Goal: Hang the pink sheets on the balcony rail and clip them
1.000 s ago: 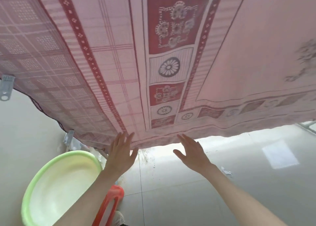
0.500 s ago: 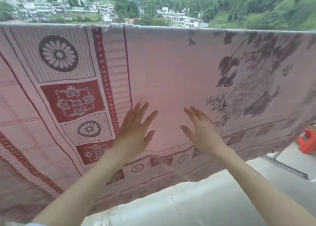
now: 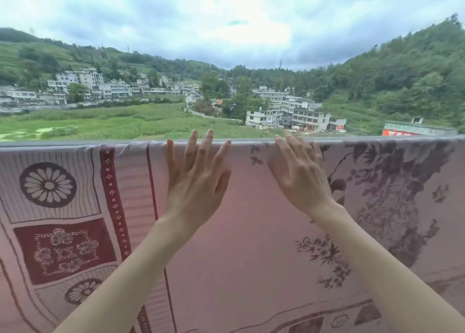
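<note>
Head view: pink sheet (image 3: 251, 244) hangs draped over the balcony rail (image 3: 63, 143), spreading below and to both sides of the hands. Left hand (image 3: 197, 181) and right hand (image 3: 299, 176) lie flat on it, fingers straight, fingertips at the rail; houses (image 3: 286, 111) beyond.

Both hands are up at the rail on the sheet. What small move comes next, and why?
Probably smooth the sheet outward along the rail: the left hand and right hand lie open and flat near its top fold, and no clip shows there yet.
</note>
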The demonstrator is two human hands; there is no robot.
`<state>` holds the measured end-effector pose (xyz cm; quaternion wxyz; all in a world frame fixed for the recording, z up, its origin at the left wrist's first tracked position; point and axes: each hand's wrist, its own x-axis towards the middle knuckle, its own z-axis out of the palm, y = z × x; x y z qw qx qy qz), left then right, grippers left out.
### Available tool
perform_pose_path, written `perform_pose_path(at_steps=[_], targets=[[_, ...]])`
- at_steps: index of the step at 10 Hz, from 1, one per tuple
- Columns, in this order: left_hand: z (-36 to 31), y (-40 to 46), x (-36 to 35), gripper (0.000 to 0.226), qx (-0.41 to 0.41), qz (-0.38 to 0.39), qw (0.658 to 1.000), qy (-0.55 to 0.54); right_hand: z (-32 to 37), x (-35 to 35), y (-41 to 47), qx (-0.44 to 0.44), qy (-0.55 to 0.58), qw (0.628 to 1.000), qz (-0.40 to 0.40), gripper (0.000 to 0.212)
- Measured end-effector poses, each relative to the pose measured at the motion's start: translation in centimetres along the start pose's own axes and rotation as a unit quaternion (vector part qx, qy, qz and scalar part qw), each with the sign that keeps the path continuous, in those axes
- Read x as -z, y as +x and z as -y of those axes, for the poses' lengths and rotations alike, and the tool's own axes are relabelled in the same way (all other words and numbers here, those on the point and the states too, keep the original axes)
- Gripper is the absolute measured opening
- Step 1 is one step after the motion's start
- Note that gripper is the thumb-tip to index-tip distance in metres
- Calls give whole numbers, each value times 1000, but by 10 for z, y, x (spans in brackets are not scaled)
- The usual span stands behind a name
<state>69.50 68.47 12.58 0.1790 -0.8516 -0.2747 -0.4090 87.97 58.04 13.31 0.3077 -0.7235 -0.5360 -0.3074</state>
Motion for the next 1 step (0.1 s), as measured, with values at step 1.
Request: perform_pose_path(at_steps=[1], targets=[[1, 1, -6, 51, -2, -12, 999, 39, -13, 11, 6, -2, 91, 996, 21, 55]])
